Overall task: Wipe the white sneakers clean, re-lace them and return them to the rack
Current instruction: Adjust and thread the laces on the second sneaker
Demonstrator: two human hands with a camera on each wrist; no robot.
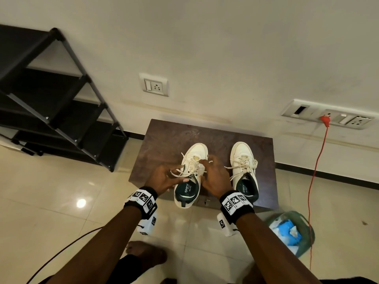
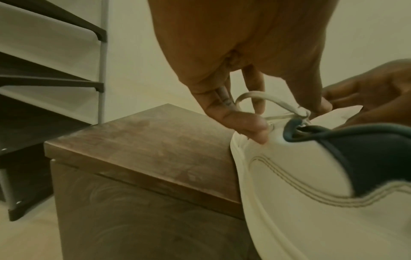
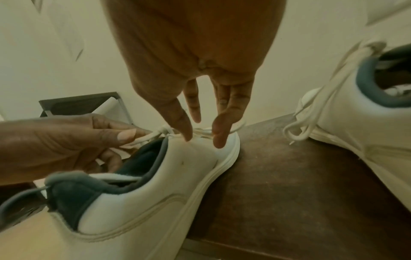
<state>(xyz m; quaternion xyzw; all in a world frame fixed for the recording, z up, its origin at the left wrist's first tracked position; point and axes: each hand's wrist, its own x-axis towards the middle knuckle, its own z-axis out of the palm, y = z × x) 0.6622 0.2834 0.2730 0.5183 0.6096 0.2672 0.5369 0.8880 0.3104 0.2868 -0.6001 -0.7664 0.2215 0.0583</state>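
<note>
Two white sneakers with dark green linings stand on a brown wooden stool. The left sneaker sits with its heel past the stool's front edge. Both hands are at its lacing. My left hand pinches a loop of the cream lace between thumb and forefinger, and the loop arches up from the knot. My right hand has fairly straight fingers whose tips touch the upper by the eyelets. The right sneaker stands apart, with loosely tied laces.
A black shoe rack stands against the wall at the left. A green basin holding a blue cloth sits on the floor at the right. An orange cable hangs from a wall socket. My bare foot is below the stool.
</note>
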